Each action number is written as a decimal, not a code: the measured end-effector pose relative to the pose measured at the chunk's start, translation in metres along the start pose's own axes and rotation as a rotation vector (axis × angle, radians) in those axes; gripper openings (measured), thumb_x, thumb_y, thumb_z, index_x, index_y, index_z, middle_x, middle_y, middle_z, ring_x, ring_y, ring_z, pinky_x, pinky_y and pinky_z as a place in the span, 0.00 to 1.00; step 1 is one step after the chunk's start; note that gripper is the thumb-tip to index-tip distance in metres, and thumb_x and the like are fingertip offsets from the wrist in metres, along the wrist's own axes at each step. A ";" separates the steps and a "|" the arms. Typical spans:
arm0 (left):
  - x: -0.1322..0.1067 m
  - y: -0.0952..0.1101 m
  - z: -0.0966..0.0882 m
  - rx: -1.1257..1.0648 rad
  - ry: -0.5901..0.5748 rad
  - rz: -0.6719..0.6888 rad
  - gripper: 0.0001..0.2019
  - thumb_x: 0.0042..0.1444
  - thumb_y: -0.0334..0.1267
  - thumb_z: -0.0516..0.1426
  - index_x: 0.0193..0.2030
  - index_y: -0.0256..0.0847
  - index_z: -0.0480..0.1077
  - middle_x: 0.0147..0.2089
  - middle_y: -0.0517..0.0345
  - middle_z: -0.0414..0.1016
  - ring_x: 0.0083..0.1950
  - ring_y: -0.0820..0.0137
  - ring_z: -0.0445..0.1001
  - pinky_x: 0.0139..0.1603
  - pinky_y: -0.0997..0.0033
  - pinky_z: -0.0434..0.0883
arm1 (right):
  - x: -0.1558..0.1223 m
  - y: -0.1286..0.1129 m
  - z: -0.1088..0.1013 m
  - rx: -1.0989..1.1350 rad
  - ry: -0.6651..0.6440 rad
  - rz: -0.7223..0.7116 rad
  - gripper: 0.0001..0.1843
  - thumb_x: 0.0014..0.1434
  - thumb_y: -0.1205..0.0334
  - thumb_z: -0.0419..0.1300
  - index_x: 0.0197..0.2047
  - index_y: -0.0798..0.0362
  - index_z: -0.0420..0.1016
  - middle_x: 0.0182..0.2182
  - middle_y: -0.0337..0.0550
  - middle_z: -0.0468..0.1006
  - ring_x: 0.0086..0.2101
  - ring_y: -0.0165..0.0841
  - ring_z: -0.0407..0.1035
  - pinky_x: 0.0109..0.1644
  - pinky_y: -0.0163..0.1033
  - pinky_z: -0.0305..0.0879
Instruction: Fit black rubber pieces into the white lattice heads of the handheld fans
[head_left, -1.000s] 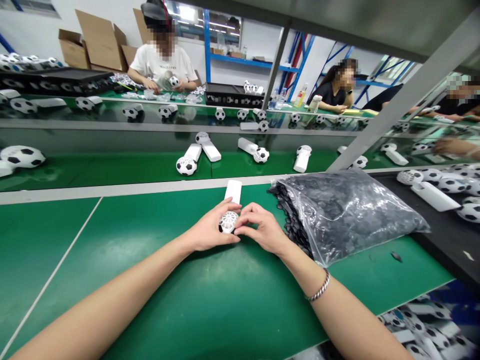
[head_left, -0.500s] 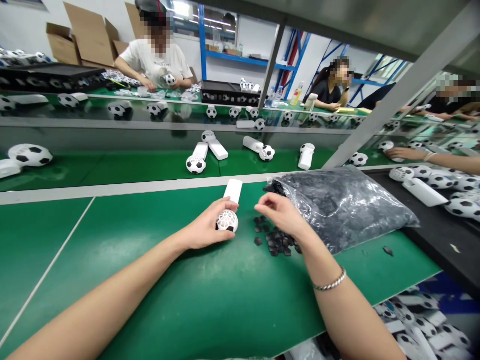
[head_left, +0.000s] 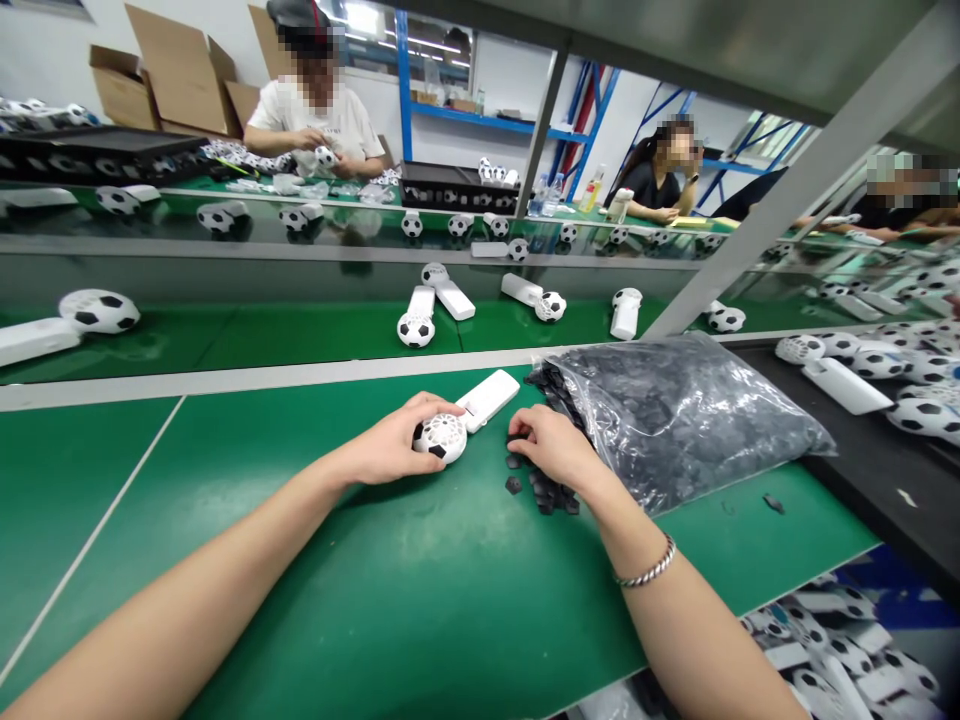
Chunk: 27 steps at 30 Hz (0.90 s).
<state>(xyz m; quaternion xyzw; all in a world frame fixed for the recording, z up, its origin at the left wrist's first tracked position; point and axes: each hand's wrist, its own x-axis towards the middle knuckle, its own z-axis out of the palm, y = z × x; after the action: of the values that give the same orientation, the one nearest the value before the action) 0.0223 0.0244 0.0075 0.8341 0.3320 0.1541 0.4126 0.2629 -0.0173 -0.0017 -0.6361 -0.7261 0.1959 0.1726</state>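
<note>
My left hand (head_left: 397,440) is closed around the round head of a football-patterned handheld fan (head_left: 444,438) on the green bench. Its head has a white grille and black patches, and its white handle points up and to the right. Small black pentagonal pieces (head_left: 551,495) lie in a loose pile right of the fan. Over that pile my right hand (head_left: 551,445) has its thumb and fingers pinched on one black piece (head_left: 517,438), mostly covered by the fingertips. Behind this hand lies a clear plastic bag (head_left: 697,420) full of black pieces, its mouth facing the pile.
Several similar fans (head_left: 416,328) lie on the green conveyor (head_left: 322,335) beyond the bench edge. A black tray (head_left: 847,480) at right holds more fans. A slanted metal post (head_left: 787,190) rises behind the bag. Co-workers (head_left: 319,130) sit across the line.
The fan has shifted slightly left, and its handle has swung to the right. My right hand has lowered onto the black pieces. Fans on the near conveyor have moved right.
</note>
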 end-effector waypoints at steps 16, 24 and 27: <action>0.000 -0.009 -0.006 -0.160 -0.110 0.007 0.30 0.42 0.30 0.56 0.55 0.47 0.59 0.54 0.58 0.63 0.50 0.65 0.67 0.46 0.68 0.67 | -0.008 -0.028 0.008 0.414 0.134 -0.466 0.07 0.56 0.67 0.59 0.37 0.48 0.76 0.34 0.40 0.74 0.38 0.32 0.68 0.44 0.38 0.64; -0.001 0.002 0.004 -0.033 -0.008 0.002 0.32 0.39 0.40 0.63 0.54 0.45 0.59 0.54 0.55 0.61 0.53 0.62 0.64 0.53 0.64 0.63 | -0.008 -0.038 0.015 0.403 0.030 -0.511 0.04 0.57 0.68 0.57 0.35 0.52 0.72 0.32 0.40 0.74 0.35 0.31 0.67 0.41 0.36 0.63; 0.000 0.001 0.007 -0.029 0.027 -0.002 0.31 0.39 0.41 0.63 0.53 0.45 0.60 0.52 0.55 0.62 0.51 0.62 0.65 0.52 0.62 0.64 | -0.008 -0.040 0.019 0.428 0.040 -0.489 0.03 0.57 0.67 0.57 0.34 0.52 0.72 0.32 0.40 0.73 0.35 0.31 0.67 0.40 0.36 0.63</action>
<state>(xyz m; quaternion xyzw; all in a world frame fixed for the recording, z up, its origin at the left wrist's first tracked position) 0.0259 0.0198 0.0041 0.8255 0.3360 0.1698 0.4205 0.2203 -0.0311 0.0024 -0.3959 -0.7961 0.2844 0.3586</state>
